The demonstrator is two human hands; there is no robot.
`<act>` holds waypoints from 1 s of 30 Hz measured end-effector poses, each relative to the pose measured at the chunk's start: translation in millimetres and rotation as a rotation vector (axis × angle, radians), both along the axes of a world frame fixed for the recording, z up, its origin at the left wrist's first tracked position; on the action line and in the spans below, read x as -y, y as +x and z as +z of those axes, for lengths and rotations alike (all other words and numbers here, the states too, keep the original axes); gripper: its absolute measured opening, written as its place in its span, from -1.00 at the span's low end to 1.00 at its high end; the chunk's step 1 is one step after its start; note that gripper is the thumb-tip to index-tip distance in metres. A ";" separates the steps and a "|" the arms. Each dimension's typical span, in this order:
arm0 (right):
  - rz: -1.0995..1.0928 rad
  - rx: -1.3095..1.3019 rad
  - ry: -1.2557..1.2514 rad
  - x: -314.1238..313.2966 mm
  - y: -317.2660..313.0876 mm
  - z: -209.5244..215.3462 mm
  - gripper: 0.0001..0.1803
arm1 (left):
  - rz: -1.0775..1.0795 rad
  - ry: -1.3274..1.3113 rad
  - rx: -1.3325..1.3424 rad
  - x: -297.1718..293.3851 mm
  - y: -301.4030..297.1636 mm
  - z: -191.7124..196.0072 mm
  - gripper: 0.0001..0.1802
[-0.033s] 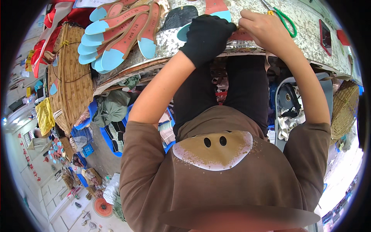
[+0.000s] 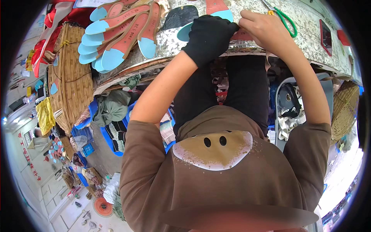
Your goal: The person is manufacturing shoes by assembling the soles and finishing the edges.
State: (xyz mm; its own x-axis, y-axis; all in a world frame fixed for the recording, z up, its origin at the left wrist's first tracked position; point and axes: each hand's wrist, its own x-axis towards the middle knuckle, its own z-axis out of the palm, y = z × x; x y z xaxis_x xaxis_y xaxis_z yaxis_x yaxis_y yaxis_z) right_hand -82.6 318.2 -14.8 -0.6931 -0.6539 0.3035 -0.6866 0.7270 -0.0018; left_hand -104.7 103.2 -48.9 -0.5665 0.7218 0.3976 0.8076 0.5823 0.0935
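Note:
My left hand [image 2: 210, 40], in a black glove, is closed over a shoe insole at the table's near edge. The insole's light blue toe [image 2: 184, 33] shows left of the glove, and its red heel end [image 2: 242, 35] shows between my hands. My bare right hand [image 2: 264, 31] is pinched shut beside the gloved fingertips, over that heel end; what its fingers hold is hidden. A pale strip [image 2: 267, 61] hangs off the edge below my right wrist. Beyond the glove lies another red and blue insole [image 2: 220, 14], next to a black pad [image 2: 179, 17].
Several red insoles with blue toes [image 2: 113, 58] are heaped at the left. Green-handled scissors [image 2: 286, 24] and a red-edged phone [image 2: 325, 36] lie on the right of the worn table [image 2: 309, 48]. A woven basket [image 2: 71, 73] stands left; a grey container [image 2: 326, 83] stands below right.
My left hand has shifted slightly to the right, closer to my right fingertips. My right hand stays almost where it was.

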 end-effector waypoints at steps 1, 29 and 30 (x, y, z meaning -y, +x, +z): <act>0.017 -0.026 0.000 -1.2 0.4 1.5 -0.89 | 0.046 0.018 0.028 -5.9 3.6 0.2 -0.86; -0.259 0.762 -1.365 10.8 98.5 -19.9 -0.80 | 0.130 0.452 0.682 56.4 92.5 45.2 -0.68; -0.167 0.716 -1.470 19.2 102.9 -15.9 -0.81 | 0.197 0.614 0.803 60.2 97.8 41.3 -0.69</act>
